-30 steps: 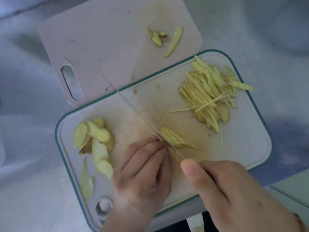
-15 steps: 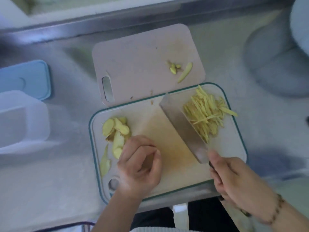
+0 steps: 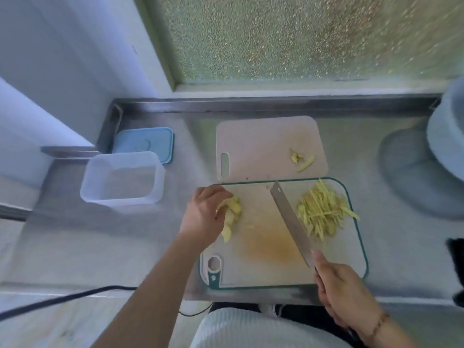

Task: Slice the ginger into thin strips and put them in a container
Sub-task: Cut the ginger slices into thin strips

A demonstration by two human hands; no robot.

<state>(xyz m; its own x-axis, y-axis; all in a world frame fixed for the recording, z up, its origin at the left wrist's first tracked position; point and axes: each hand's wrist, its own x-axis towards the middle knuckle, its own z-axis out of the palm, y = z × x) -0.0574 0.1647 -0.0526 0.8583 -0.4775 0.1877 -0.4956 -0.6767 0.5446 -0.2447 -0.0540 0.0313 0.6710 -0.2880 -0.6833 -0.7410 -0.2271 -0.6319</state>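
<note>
Steel counter (image 3: 88,247) under a frosted window (image 3: 301,38). Two cutting boards: pink board (image 3: 263,144) at 12 o'clock, teal-rimmed board (image 3: 361,247) nearer. One clear container (image 3: 123,179) at 9 o'clock, one blue lid (image 3: 144,144) behind it. Left hand (image 3: 204,214) fingers curl over the ginger slices (image 3: 232,217) at the board's left. Right hand (image 3: 346,295) wraps the knife (image 3: 291,219) handle; ginger strips (image 3: 324,214) piled at 3 o'clock.

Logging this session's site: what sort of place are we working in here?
Most likely a home kitchen: a stainless steel counter under a frosted window, with a cutting board of ginger strips and a knife.
</note>
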